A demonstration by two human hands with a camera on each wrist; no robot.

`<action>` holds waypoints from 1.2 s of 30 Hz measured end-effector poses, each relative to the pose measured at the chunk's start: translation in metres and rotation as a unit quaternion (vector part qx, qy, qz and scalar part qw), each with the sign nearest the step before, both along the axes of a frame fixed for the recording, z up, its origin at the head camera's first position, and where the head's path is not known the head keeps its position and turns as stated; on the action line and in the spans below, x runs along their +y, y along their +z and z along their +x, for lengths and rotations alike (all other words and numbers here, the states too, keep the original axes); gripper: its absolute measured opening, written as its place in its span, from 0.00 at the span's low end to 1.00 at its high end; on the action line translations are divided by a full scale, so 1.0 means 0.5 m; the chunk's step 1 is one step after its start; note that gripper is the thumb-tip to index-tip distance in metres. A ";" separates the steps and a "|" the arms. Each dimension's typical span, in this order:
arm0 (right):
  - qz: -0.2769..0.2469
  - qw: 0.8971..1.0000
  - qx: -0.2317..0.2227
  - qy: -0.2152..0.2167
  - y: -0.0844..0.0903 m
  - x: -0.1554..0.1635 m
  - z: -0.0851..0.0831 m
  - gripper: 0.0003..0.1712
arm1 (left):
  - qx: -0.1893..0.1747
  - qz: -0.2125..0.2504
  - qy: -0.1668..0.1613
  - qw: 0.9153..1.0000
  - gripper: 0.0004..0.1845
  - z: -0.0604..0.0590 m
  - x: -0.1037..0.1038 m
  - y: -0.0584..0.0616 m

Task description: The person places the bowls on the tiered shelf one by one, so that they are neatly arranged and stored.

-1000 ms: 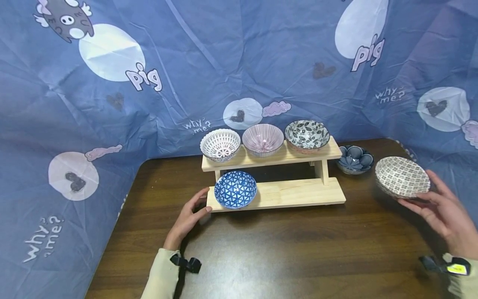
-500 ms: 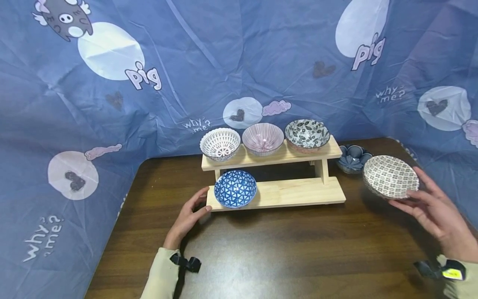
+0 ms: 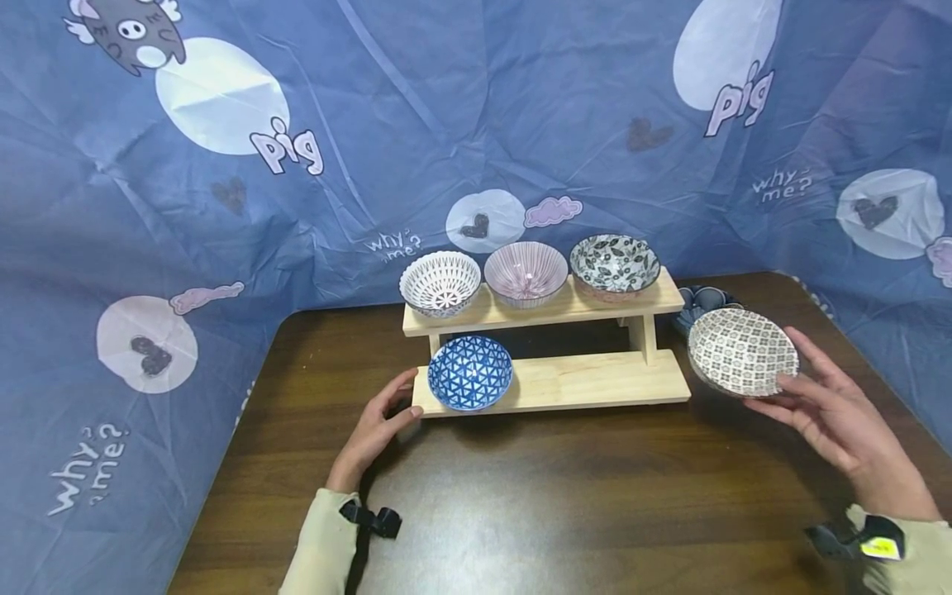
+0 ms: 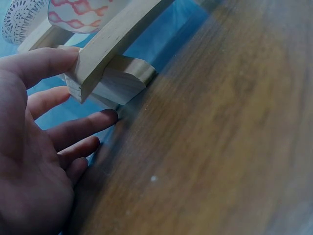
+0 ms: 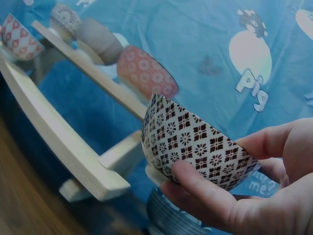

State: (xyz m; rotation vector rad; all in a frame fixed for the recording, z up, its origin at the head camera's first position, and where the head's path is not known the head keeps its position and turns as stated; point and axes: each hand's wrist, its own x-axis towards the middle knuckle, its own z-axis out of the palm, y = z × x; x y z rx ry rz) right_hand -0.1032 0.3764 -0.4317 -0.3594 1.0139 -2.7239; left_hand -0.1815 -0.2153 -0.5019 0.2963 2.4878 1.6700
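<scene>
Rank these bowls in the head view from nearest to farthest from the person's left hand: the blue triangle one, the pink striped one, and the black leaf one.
From the left hand:
1. Blue triangle bowl, lower shelf, just right of the hand.
2. Pink striped bowl, middle of the upper shelf.
3. Black leaf bowl, right end of the upper shelf.

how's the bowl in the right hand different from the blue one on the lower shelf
The brown-checked bowl is held tilted in the air by the right hand; the blue triangle bowl sits upright on the lower shelf. The held one is white with small brown motifs, the other deep blue with white lines. Both are small, round and empty.
</scene>
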 end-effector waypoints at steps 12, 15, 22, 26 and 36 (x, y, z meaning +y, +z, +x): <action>0.032 0.998 0.003 0.046 0.002 -0.066 -0.010 0.39 | -0.007 -0.003 0.002 1.000 0.34 -0.001 0.002 -0.002; 0.041 0.998 -0.005 0.054 0.004 -0.080 -0.011 0.39 | -0.005 -0.004 0.003 1.000 0.34 -0.001 0.001 -0.002; 0.067 0.996 -0.016 0.064 0.010 -0.111 -0.017 0.40 | -0.007 -0.002 0.007 1.000 0.35 0.000 0.002 0.000; 0.083 0.994 -0.015 0.067 0.011 -0.130 -0.020 0.39 | -0.011 -0.007 0.007 1.000 0.34 0.000 0.003 -0.001; 0.123 0.989 -0.025 0.074 0.016 -0.177 -0.035 0.38 | -0.004 -0.008 0.004 1.000 0.34 -0.002 0.000 -0.001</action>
